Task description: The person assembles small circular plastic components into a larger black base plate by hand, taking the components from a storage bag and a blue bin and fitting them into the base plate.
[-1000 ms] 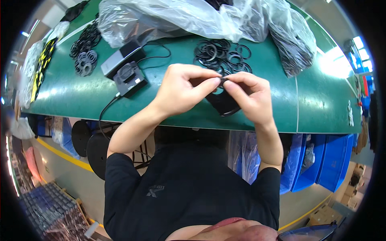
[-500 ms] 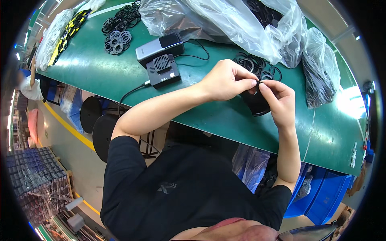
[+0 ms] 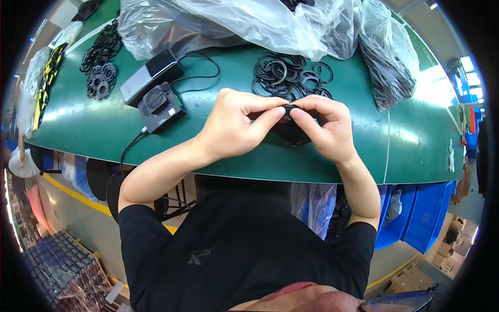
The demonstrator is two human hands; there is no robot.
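Observation:
Over the near half of the green table (image 3: pixel 358 143), my two hands meet fingertip to fingertip on a small black piece (image 3: pixel 292 136). My left hand (image 3: pixel 234 122) pinches its upper edge between thumb and forefinger. Close beside it, my right hand (image 3: pixel 331 125) pinches the same edge the same way. The piece hangs below the fingertips, dark and smooth; the fingers cover much of it, and its exact kind does not show. Just beyond the hands lies a loose pile of black rings (image 3: pixel 280 70).
A grey box-shaped device (image 3: pixel 150 78) and a black unit with a round grille (image 3: pixel 161 109) are joined by cables, left of my hands. Clear plastic bags (image 3: pixel 223 26) line the far side. More black rings (image 3: pixel 101 80) lie left. Blue bins (image 3: pixel 423 218) stand below the table's right edge.
The view has swung, so the table and its things sit farther left in the picture. Both hands stay pinched on the black piece, which now shows less below the fingers.

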